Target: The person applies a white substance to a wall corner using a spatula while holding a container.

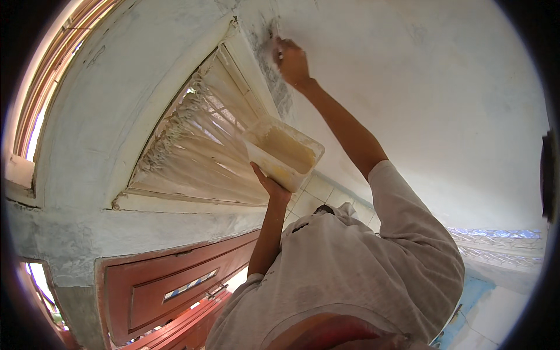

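Holding a tub point(284, 150) of pale paint from below, the left hand point(269, 185) keeps its grip closed on it. Above, the right hand point(291, 63) grips a brush point(279, 48) against the wall point(408, 87) beside the window frame point(245, 64); short, steady strokes would suit that edge.

The right hand point(293, 63) closes round something at the wall point(443, 105), but the tool is almost wholly hidden in the fist and its kind cannot be told. The left hand point(269, 185) sits under the tub point(284, 153), its fingers mostly hidden behind it. The red door point(169, 283) is cut off by the lower rim, as is the window point(35, 111) at the left rim.
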